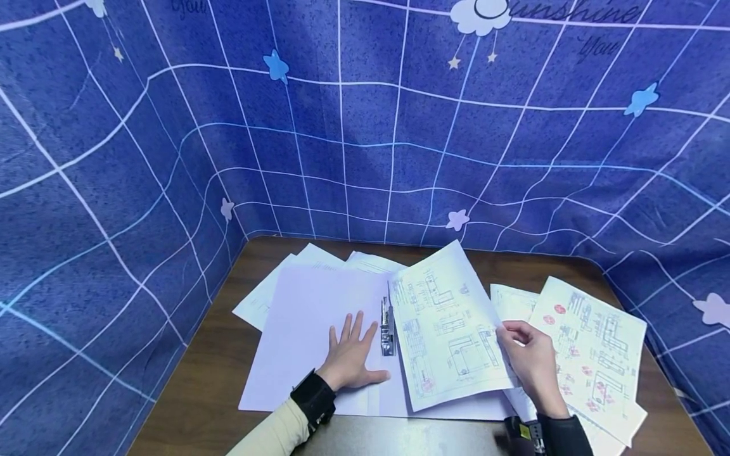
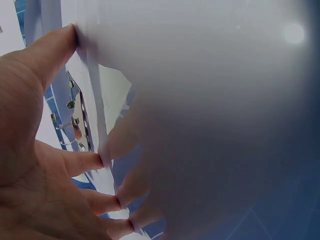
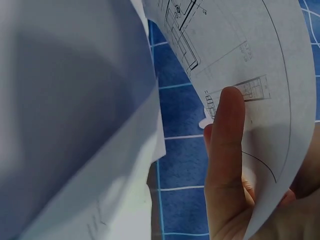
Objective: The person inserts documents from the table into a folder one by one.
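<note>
A pale lilac folder (image 1: 319, 304) lies spread on the table, with a metal clip (image 1: 388, 326) near its middle. My left hand (image 1: 350, 354) rests on the folder's left cover, fingers spread; in the left wrist view the fingertips (image 2: 95, 162) touch its smooth surface. With my right hand (image 1: 530, 354) I pinch the right edge of a sheet of technical drawings (image 1: 453, 329). That sheet slants over the folder's right side, just right of the clip. In the right wrist view the held sheet (image 3: 265, 45) bends beside the thumb. Whether its left edge sits in the clip, I cannot tell.
Loose papers with drawings and red marks (image 1: 599, 354) are piled right of the folder. More white sheets (image 1: 259, 301) stick out from beneath its left and back edges. A brown wooden table (image 1: 199, 373) carries everything. Blue patterned cloth (image 1: 365, 145) hangs behind and at the sides.
</note>
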The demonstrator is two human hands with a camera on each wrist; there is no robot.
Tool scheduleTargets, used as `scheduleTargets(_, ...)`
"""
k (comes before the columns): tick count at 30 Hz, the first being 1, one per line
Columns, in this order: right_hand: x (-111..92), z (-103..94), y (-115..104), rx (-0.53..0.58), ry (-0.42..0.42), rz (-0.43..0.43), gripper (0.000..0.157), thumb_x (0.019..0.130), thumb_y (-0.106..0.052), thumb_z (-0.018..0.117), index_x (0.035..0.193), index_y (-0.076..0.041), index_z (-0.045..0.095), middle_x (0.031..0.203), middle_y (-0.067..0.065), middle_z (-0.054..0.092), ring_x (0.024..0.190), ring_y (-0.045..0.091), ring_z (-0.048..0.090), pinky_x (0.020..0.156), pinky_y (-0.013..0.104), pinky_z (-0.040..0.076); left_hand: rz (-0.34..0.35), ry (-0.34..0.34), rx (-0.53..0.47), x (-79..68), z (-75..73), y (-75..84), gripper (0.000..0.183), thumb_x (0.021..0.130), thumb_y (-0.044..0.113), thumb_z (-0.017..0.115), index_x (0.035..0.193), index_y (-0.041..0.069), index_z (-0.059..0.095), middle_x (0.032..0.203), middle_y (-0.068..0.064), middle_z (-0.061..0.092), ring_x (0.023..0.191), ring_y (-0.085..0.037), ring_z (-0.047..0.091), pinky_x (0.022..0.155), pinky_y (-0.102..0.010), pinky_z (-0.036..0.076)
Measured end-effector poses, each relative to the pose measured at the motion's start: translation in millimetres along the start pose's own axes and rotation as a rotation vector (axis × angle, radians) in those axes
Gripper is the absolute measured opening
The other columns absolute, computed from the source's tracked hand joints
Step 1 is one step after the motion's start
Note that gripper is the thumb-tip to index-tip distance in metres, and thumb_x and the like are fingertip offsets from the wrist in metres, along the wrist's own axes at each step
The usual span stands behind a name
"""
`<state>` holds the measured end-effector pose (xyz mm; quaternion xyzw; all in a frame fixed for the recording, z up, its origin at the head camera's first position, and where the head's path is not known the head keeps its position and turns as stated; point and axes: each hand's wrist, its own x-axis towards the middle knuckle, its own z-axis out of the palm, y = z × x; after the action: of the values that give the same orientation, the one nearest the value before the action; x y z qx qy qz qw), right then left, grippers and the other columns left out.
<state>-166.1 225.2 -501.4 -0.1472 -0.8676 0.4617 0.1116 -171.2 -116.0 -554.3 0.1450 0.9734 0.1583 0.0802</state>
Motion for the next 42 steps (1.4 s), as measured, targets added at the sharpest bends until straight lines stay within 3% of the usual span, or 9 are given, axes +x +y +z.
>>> scheduleTargets(17, -16.4, 21.6, 6.9, -0.006, 0.005, 0.055, 0.019, 0.096, -0.015, 0.068, 0.109, -0.003, 0.076, 0.086, 0.008, 0.077, 0.077, 0.016, 0.061, 0.064, 0.024, 0.038, 0.003, 0.008, 0.005, -0.6, 0.5, 0.2, 0.108, 0.079, 0.071, 0.074, 0.159, 0.01, 0.037, 0.168, -0.026, 0.014, 0.154, -0.049, 0.008, 0.114, -0.077, 0.008)
scheduleTargets(25, -21.2, 18.2, 8.7, -0.03, -0.08, 0.09, 0.02, 0.09, -0.011, 0.068, 0.107, -0.002, 0.072, 0.071, 0.003, 0.07, 0.069, 0.018, 0.056, 0.063, 0.025, 0.037, 0.004, 0.008, 0.014, 0.8, 1.8, -0.6, 0.109, 0.078, 0.072, 0.074, 0.16, 0.01, 0.036, 0.168, -0.026, 0.014, 0.154, -0.049, 0.007, 0.114, -0.077, 0.008)
scheduleTargets(35, -19.7, 14.8, 14.6, -0.046, -0.18, 0.094, 0.02, 0.091, -0.013, 0.071, 0.107, -0.001, 0.07, 0.073, 0.0, 0.069, 0.071, 0.017, 0.057, 0.06, 0.025, 0.038, 0.013, 0.018, 0.014, 1.4, 0.8, 0.1, 0.108, 0.078, 0.072, 0.073, 0.159, 0.01, 0.038, 0.168, -0.027, 0.015, 0.154, -0.049, 0.009, 0.114, -0.078, 0.009)
scheduleTargets(42, -20.3, 18.3, 21.9, -0.048, -0.218, 0.122, 0.023, 0.092, -0.014, 0.071, 0.111, -0.001, 0.069, 0.074, 0.0, 0.07, 0.068, 0.016, 0.058, 0.056, 0.026, 0.039, 0.015, -0.015, 0.007, -0.3, -4.5, 2.3, 0.105, 0.081, 0.068, 0.074, 0.16, 0.009, 0.037, 0.168, -0.027, 0.014, 0.154, -0.05, 0.008, 0.114, -0.077, 0.009)
